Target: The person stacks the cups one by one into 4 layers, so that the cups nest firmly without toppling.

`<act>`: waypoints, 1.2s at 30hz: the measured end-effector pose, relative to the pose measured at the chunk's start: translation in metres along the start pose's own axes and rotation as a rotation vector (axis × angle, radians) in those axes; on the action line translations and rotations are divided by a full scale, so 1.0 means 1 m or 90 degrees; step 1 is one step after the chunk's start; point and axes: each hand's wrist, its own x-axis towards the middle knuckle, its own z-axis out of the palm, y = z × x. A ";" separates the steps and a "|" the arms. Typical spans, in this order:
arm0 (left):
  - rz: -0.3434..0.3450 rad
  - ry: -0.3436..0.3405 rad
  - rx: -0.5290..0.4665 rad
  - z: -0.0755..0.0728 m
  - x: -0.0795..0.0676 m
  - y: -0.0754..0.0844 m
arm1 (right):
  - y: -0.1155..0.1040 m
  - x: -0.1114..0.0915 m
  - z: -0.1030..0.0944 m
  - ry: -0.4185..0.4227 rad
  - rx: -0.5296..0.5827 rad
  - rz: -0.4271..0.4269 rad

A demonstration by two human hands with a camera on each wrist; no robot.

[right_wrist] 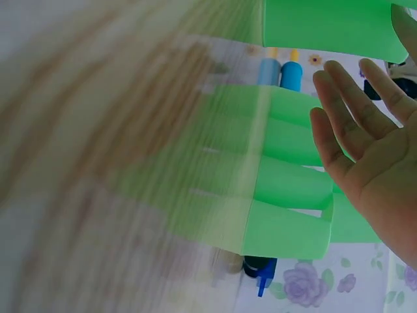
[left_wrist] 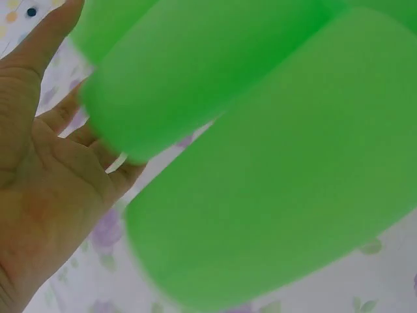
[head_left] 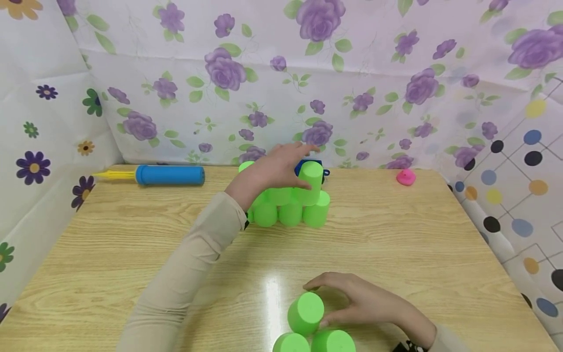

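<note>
Bright green cups stand bottom-up in a tiered stack toward the back of the table. My left hand [head_left: 281, 168] is over the upper tier, its fingers extended beyond the cups and its thumb beside the right upper cup [head_left: 311, 181]. In the left wrist view, the left hand's fingers [left_wrist: 62, 117] lie loosely behind a blurred cup [left_wrist: 182, 78]. Near the front edge, my right hand [head_left: 360, 300] is beside a green cup [head_left: 303, 315], thumb at its side and fingers loosely extended. Two more cups, including one at front right [head_left: 334, 342], are partly cut off.
A blue hand pump [head_left: 171, 175] with a yellow nozzle lies at the back left. A pink rubber duck [head_left: 406, 177] sits at the back right. Partly hidden behind the stack is a dark blue object [head_left: 314, 162]. Flower-patterned sheets [head_left: 272, 98] enclose the wooden table [head_left: 387, 244].
</note>
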 end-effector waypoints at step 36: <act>0.353 0.076 -0.178 0.125 -0.202 0.045 | -0.021 0.002 -0.022 0.116 -0.092 0.047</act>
